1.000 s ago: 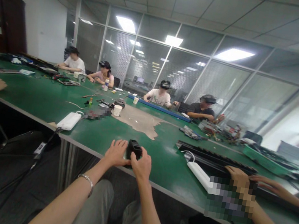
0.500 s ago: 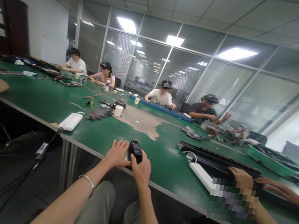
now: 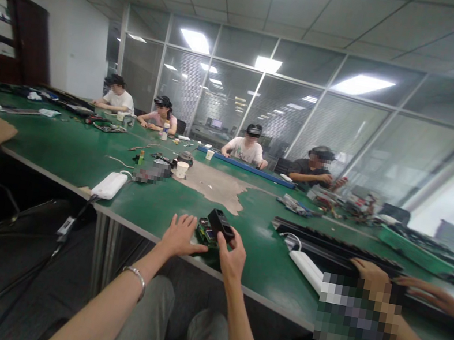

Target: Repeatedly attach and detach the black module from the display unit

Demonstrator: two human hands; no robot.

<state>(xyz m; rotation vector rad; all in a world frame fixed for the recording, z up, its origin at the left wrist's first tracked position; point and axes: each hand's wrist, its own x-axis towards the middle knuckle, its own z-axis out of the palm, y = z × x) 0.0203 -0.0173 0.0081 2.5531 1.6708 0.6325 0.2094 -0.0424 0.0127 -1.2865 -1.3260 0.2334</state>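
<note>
My right hand [image 3: 233,258] grips a black plastic cover [image 3: 218,219], tilted and raised at its left side. Just left of and below that cover, a green circuit board [image 3: 202,231] shows near the table's front edge. My left hand [image 3: 180,235] lies on the table beside the board, fingers spread, its thumb reaching toward the board's near end. Whether that thumb touches the board I cannot tell. The cover hides part of the board.
The green table [image 3: 133,206] bears a white power strip [image 3: 110,185] at left, a paper cup [image 3: 181,169] ahead, and another white power strip [image 3: 306,271] at right by a long black part [image 3: 328,243]. Co-workers' hands [image 3: 370,275] work at right and at far left; others sit opposite.
The black cover has come up off the circuit board and moved right in my right hand, baring the green board. My left hand has stayed nearly in place.
</note>
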